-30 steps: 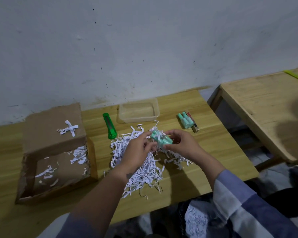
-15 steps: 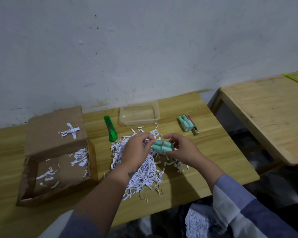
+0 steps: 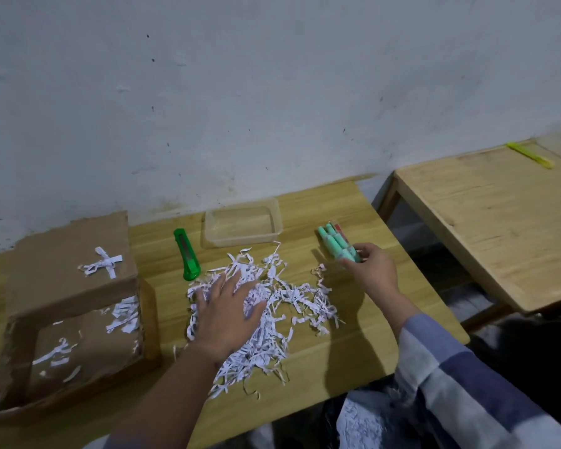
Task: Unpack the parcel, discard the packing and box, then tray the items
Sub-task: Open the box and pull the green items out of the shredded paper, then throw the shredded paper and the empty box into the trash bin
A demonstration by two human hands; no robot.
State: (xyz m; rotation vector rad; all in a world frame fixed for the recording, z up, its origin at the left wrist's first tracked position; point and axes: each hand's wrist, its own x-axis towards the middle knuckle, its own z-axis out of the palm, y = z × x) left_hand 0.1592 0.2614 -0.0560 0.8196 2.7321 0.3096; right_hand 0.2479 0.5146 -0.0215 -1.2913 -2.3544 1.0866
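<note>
A pile of white shredded paper (image 3: 282, 306) lies in the middle of the wooden table (image 3: 347, 361). My left hand (image 3: 229, 311) rests flat on the pile with fingers spread. My right hand (image 3: 371, 270) is at the right, its fingertips on a mint-green item (image 3: 348, 254) that lies against the group of mint-green items (image 3: 332, 239) on the table. The open cardboard box (image 3: 68, 306) stands at the left with a few paper shreds inside and on its flap. A clear plastic tray (image 3: 242, 226) sits at the back, with nothing in it.
A green utility knife (image 3: 186, 254) lies between the box and the tray. A second wooden table (image 3: 499, 222) stands to the right across a gap, with a yellow tool (image 3: 528, 154) on its far end. A dark bag with paper shreds (image 3: 360, 426) sits below the table's front edge.
My right hand carried the mint-green item from above the pile to the group at the right. My left hand let go of it and dropped flat onto the shredded paper.
</note>
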